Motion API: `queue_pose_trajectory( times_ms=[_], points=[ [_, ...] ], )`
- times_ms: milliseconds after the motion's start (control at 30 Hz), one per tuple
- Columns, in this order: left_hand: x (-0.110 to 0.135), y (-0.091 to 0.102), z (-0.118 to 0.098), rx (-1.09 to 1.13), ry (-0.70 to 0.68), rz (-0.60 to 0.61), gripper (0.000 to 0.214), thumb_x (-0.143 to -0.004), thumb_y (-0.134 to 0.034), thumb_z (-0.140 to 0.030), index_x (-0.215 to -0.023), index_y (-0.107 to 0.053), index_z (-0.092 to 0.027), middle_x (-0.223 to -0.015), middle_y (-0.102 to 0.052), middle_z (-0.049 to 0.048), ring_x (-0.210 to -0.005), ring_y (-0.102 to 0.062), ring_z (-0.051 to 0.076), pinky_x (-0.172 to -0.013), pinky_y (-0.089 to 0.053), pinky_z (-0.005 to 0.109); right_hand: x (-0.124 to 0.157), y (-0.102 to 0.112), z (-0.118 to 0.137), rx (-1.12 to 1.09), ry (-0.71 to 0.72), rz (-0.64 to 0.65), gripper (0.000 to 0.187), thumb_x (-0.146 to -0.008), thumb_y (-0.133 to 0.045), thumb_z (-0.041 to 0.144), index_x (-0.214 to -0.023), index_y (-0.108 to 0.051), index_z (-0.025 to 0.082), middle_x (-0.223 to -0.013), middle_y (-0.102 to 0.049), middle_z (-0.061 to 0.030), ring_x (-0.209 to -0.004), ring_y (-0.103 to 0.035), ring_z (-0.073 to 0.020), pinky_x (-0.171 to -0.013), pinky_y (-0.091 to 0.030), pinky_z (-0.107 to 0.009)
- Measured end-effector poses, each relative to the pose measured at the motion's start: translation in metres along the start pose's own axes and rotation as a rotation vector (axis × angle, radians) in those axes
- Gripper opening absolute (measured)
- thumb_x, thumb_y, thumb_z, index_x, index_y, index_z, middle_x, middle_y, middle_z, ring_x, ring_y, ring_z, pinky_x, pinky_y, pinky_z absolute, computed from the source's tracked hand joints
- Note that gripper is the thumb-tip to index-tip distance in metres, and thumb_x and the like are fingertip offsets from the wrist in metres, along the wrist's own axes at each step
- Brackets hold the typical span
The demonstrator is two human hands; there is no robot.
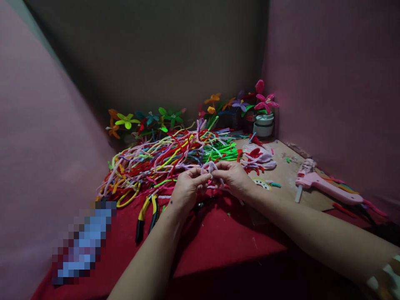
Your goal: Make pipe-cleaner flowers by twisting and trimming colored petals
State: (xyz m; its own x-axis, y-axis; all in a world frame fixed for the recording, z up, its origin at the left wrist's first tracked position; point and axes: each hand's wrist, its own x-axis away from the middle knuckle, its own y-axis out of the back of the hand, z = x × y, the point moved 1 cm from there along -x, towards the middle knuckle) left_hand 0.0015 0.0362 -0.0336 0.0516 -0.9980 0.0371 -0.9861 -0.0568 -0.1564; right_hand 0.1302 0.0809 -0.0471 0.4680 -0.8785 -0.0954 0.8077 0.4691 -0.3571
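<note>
Between my two hands is a pale lilac pipe cleaner [211, 166], bent into a small loop. My left hand [190, 186] pinches it from the left, thumb and fingers pressed together. From the right, my right hand [233, 177] pinches the same piece, its fingertips close to those of the left. Just behind them spreads a big heap of pipe cleaners [162, 158] in many colours, with a bunch of green pipe cleaners [221, 152] at its right. Lilac and red shaped pieces [261, 160] lie beyond my right hand.
Yellow-and-black pliers [146, 214] and yellow-handled scissors [129, 196] lie left on the red cloth [218, 250]. A pink glue gun [328, 187] rests on a board [283, 183] at the right. Pipe-cleaner flowers [265, 102] and a lidded cup [263, 125] stand at the back, near pink walls.
</note>
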Motion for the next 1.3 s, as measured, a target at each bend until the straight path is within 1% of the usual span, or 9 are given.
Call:
queue_pose_trajectory(
  times_ms=[133, 233, 300, 400, 600, 767, 900, 1133, 1300],
  points=[
    [0.0, -0.004, 0.004, -0.218, -0.097, -0.152, 0.026, -0.056, -0.072, -0.031, -0.061, -0.052, -0.014, -0.045, -0.048, -0.0064, -0.037, -0.037, 0.004, -0.04, -0.028, 0.019, -0.002, 0.002, -0.004, -0.007, -0.035, 0.027, 0.007, -0.059, -0.061, 0.015, -0.064, -0.056, 0.014, -0.05, -0.056, 0.003, -0.04, -0.048, -0.0083, -0.042, -0.04, -0.022],
    [-0.001, -0.004, 0.007, -0.422, -0.229, -0.29, 0.027, -0.059, -0.069, -0.034, -0.056, -0.05, -0.015, -0.045, -0.047, -0.0065, -0.041, -0.038, 0.005, -0.042, -0.029, 0.019, -0.003, 0.004, -0.007, -0.041, -0.094, 0.074, 0.01, -0.058, -0.064, 0.016, -0.063, -0.056, 0.014, -0.049, -0.056, 0.0024, -0.039, -0.048, -0.0092, -0.04, -0.039, -0.022],
    [-0.002, -0.003, 0.008, -0.472, -0.281, -0.319, 0.025, -0.061, -0.067, -0.034, -0.057, -0.05, -0.015, -0.047, -0.048, -0.0058, -0.044, -0.041, 0.006, -0.045, -0.031, 0.019, -0.003, 0.005, -0.008, -0.066, -0.107, 0.095, 0.01, -0.058, -0.064, 0.016, -0.063, -0.056, 0.013, -0.051, -0.058, 0.0006, -0.042, -0.051, -0.0107, -0.041, -0.041, -0.022],
    [-0.001, -0.002, 0.006, -0.423, -0.26, -0.258, 0.024, -0.061, -0.066, -0.034, -0.06, -0.051, -0.016, -0.051, -0.052, -0.0044, -0.047, -0.046, 0.007, -0.045, -0.033, 0.019, -0.003, 0.005, -0.007, -0.096, -0.117, 0.122, 0.01, -0.058, -0.064, 0.015, -0.064, -0.058, 0.011, -0.053, -0.06, -0.0016, -0.043, -0.054, -0.0111, -0.043, -0.043, -0.022],
    [0.003, 0.0, -0.003, -0.309, -0.147, 0.024, 0.022, -0.068, -0.061, -0.034, -0.064, -0.051, -0.014, -0.056, -0.058, -0.0004, -0.047, -0.05, 0.009, -0.045, -0.037, 0.021, -0.002, 0.003, -0.005, -0.222, -0.239, 0.224, 0.019, -0.057, -0.064, 0.011, -0.076, -0.061, 0.008, -0.062, -0.063, -0.0049, -0.047, -0.055, -0.0107, -0.041, -0.045, -0.02],
    [0.004, 0.002, -0.002, -0.476, -0.285, 0.004, 0.019, -0.074, -0.056, -0.035, -0.069, -0.053, -0.017, -0.061, -0.059, -0.0018, -0.053, -0.053, 0.01, -0.051, -0.041, 0.02, -0.004, 0.006, -0.003, -0.271, -0.234, 0.232, 0.015, -0.062, -0.064, 0.014, -0.076, -0.06, 0.009, -0.061, -0.061, -0.0034, -0.047, -0.054, -0.0094, -0.038, -0.042, -0.018],
    [0.005, 0.0, 0.002, -0.499, -0.295, 0.038, 0.016, -0.073, -0.057, -0.032, -0.081, -0.055, -0.019, -0.064, -0.06, -0.0031, -0.053, -0.055, 0.01, -0.05, -0.043, 0.02, -0.004, 0.008, -0.004, -0.182, -0.216, 0.127, 0.015, -0.062, -0.067, 0.017, -0.074, -0.059, 0.01, -0.054, -0.057, -0.0011, -0.039, -0.048, -0.0075, -0.033, -0.037, -0.017],
    [0.005, -0.003, -0.001, -0.384, -0.105, 0.147, 0.028, -0.069, -0.06, -0.03, -0.094, -0.055, -0.019, -0.059, -0.056, -0.0039, -0.037, -0.048, 0.008, -0.032, -0.038, 0.019, -0.002, 0.004, -0.004, -0.159, -0.271, -0.027, 0.007, -0.064, -0.063, 0.014, -0.068, -0.059, 0.009, -0.047, -0.053, 0.0001, -0.034, -0.042, -0.0046, -0.029, -0.029, -0.014],
    [0.008, -0.003, -0.008, -0.267, 0.057, 0.296, 0.039, -0.068, -0.062, -0.026, -0.104, -0.051, -0.017, -0.065, -0.059, -0.0004, -0.04, -0.051, 0.008, -0.032, -0.042, 0.018, 0.0, 0.0, -0.005, -0.222, -0.357, -0.037, 0.007, -0.066, -0.06, 0.01, -0.06, -0.055, 0.01, -0.043, -0.05, 0.0, -0.033, -0.04, -0.0045, -0.03, -0.026, -0.014]
  ],
)
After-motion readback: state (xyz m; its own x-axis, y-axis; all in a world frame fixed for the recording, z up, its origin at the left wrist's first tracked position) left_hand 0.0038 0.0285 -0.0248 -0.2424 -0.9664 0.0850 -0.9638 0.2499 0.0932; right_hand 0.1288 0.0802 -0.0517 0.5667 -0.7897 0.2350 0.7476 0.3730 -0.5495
